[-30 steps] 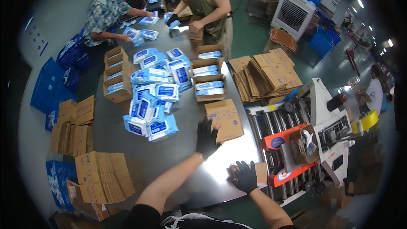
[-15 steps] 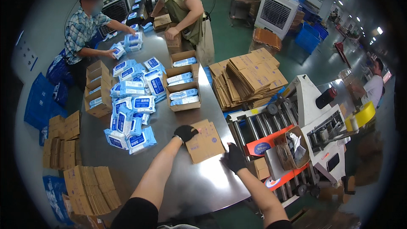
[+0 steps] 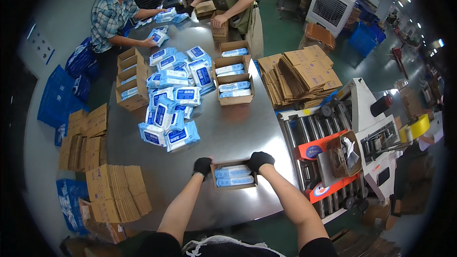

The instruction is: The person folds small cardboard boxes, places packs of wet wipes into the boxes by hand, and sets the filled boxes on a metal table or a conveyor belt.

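Observation:
A small cardboard box (image 3: 236,187) stands on the steel table near its front edge, its open top facing up, with packs of wet wipes (image 3: 232,170) in blue and white wrappers inside. My left hand (image 3: 203,166), in a black glove, is closed on the left wall of the box. Over the right far corner, my right hand (image 3: 261,160), in a matching glove, grips the right wall; its fingertips are partly hidden. Beyond them lies a loose heap of wet-wipe packs (image 3: 173,95). Filled open boxes (image 3: 235,100) are lined up to the right of the heap.
More part-filled boxes (image 3: 133,101) stand left of the heap. Flattened cartons (image 3: 309,74) are stacked beyond the table's right edge, others (image 3: 119,192) at the near left. A roller conveyor machine (image 3: 328,162) adjoins on the right. Two people work at the table's far end.
The box between my hands has turned from showing a closed cardboard side to showing its open top and packs. My right hand has come onto it. The whole view has shifted.

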`<state>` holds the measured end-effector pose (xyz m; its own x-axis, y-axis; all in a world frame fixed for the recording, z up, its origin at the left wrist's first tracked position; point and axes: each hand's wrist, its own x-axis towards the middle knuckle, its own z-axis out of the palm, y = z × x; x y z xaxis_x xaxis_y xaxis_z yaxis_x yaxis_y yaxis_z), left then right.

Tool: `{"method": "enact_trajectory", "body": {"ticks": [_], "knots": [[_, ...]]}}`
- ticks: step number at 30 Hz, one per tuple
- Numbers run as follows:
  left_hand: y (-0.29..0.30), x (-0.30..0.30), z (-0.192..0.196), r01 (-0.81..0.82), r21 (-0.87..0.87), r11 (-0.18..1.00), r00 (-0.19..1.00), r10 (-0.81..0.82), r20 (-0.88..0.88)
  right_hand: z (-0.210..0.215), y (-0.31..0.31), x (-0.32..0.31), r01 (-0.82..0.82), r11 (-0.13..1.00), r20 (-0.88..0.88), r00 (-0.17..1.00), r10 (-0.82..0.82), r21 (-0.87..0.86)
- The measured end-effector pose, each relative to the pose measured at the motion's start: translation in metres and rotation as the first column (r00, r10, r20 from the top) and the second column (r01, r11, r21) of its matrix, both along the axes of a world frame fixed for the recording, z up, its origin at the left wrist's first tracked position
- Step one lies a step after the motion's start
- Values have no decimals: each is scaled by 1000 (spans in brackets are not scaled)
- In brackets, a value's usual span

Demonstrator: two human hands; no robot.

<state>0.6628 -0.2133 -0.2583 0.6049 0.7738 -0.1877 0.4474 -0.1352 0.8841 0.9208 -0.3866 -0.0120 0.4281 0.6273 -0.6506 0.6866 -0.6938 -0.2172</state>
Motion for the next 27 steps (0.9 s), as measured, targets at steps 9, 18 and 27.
{"method": "enact_trajectory", "body": {"ticks": [9, 18, 27], "knots": [[-104, 49, 159, 528, 436, 729, 833, -545, -99, -82, -74, -57, 159, 580, 35, 950, -309, 799], [-107, 57, 115, 207, 115, 972, 964, -222, 146, -45, -33, -39, -109, 817, 203, 979, -10, 566], [-103, 103, 46, 433, -396, 810, 874, -268, 406, -51, -29, -59, -174, 754, 307, 951, -38, 633]]}}
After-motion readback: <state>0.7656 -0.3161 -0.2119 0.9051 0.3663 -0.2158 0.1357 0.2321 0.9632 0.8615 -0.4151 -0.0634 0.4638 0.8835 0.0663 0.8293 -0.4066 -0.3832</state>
